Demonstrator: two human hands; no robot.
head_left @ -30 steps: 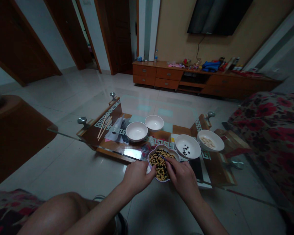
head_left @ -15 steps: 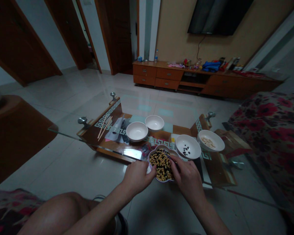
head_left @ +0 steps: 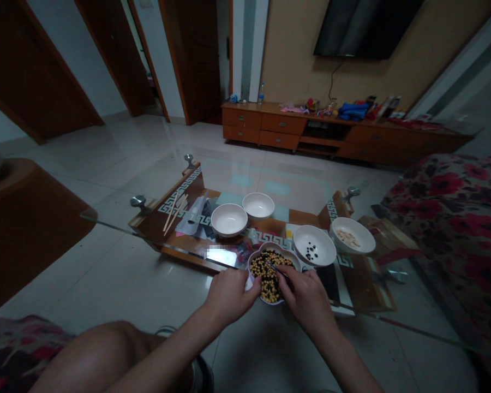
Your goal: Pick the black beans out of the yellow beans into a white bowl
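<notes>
A flower-shaped bowl (head_left: 294,257) with a pale rim, filled with yellow and black beans (head_left: 265,273), sits at the glass table's near edge. My left hand (head_left: 229,297) grips its left rim, thumb over the edge. Over the bowl's right side, my right hand (head_left: 305,292) is closed on dark, slim tweezers (head_left: 275,267) whose tips point down among the beans. Just beyond stands a white bowl (head_left: 325,256) with several black beans (head_left: 311,251) at its bottom. To its right, another white bowl (head_left: 366,246) contains pale, flat pieces (head_left: 347,238).
Two white bowls (head_left: 229,230) (head_left: 258,215) stand at the middle of the glass table (head_left: 118,225). A pair of wooden chopsticks (head_left: 175,214) lies to the left. A bright phone-like rectangle (head_left: 221,256) is near the front edge. A low cabinet (head_left: 282,124) stands by the far wall.
My right hand has shifted slightly left and down, bringing the tweezers further over the beans. My left hand and the bowls stay where they were.
</notes>
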